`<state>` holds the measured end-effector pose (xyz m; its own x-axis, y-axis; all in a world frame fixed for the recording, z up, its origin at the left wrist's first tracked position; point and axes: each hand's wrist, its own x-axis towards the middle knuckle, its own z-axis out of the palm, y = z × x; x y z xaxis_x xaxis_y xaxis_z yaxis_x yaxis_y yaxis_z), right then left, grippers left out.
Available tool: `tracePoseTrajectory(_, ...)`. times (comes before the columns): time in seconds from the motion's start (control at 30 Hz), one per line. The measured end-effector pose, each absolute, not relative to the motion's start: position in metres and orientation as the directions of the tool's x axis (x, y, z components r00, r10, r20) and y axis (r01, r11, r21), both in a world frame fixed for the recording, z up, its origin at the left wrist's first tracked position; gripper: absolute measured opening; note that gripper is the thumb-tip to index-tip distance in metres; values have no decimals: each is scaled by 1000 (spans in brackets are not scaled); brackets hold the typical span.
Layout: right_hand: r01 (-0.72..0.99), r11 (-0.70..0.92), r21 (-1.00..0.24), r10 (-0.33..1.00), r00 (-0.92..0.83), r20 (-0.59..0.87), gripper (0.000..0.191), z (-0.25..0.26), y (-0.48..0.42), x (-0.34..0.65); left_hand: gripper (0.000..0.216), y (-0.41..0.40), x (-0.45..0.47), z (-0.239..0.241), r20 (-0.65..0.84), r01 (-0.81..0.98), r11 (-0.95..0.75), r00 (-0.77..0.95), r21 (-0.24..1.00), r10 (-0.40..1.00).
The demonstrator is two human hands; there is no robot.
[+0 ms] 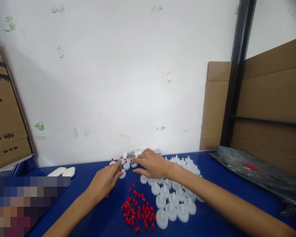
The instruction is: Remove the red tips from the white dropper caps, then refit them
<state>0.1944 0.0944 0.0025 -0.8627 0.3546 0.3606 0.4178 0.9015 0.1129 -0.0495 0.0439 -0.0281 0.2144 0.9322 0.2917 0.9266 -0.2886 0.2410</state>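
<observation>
My left hand [104, 180] rests on the blue table [212, 184], its fingertips pinched on a small red cap at a white nozzle lid [122, 173]. My right hand [151, 163] lies palm down just right of it, fingers curled over white lids near the wall. A pile of small red caps [138, 212] lies in front of my hands. Several white nozzle lids [172, 202] stand in a cluster to the right of the red pile. A few lids fitted with red caps [126, 164] stand between my hands by the wall.
A clear plastic bottle [138, 153] lies against the white wall behind my right hand. Two white oval pieces [62, 171] lie at the left. A black plastic bag [256, 171] covers the table's right side. Cardboard boxes [5, 125] stand left and right.
</observation>
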Motion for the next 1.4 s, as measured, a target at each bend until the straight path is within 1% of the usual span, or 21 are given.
tracePoseTrajectory(0.1,410,908,89,339,-842,420,60,4,88,192,18,36,-37,-23,401,895,-327,192,302,896)
tracePoseTrajectory(0.13,402,912,80,331,-837,436,64,4,85,191,22,33,-33,-21,432,886,-336,179,319,884)
tracePoseTrajectory(0.2,382,922,61,313,-829,463,60,6,79,188,29,27,-25,-19,477,870,-355,164,344,863)
tracePoseTrajectory(0.37,361,933,-8,311,-793,524,36,14,69,185,34,19,-18,-17,521,827,-411,174,384,836)
tracePoseTrajectory(0.5,356,931,-77,340,-777,530,29,18,69,185,39,15,-16,-14,534,784,-437,163,440,830)
tracePoseTrajectory(0.6,376,922,-96,370,-776,512,24,23,66,183,45,14,-14,-14,523,739,-450,156,501,838)
tracePoseTrajectory(0.67,415,907,-74,393,-767,508,22,27,62,182,49,15,-12,-17,500,707,-443,145,551,854)
tracePoseTrajectory(0.77,471,882,3,405,-762,505,21,31,55,180,55,20,-10,-22,451,652,-401,100,644,887)
tracePoseTrajectory(0.87,492,866,97,389,-781,489,6,30,57,181,58,25,-10,-22,406,605,-334,19,723,914)
tracePoseTrajectory(0.97,532,834,146,412,-776,477,23,23,72,189,54,31,-18,-15,378,605,-259,-76,753,923)
tracePoseTrajectory(1.0,554,820,145,432,-764,479,23,20,78,192,52,32,-23,-12,372,620,-233,-102,749,923)
tracePoseTrajectory(1.1,627,772,103,505,-703,501,9,11,95,199,50,37,-37,-8,345,715,-149,-136,683,929)
tracePoseTrajectory(1.2,652,756,58,541,-672,506,14,6,103,200,38,39,-46,-14,277,839,-43,-131,543,952)
tracePoseTrajectory(1.3,643,765,42,550,-686,476,13,2,103,198,26,37,-50,-23,172,910,67,-149,410,974)
tracePoseTrajectory(1.4,637,770,45,564,-711,419,15,-3,104,196,22,32,-51,-26,49,928,111,-137,356,989)
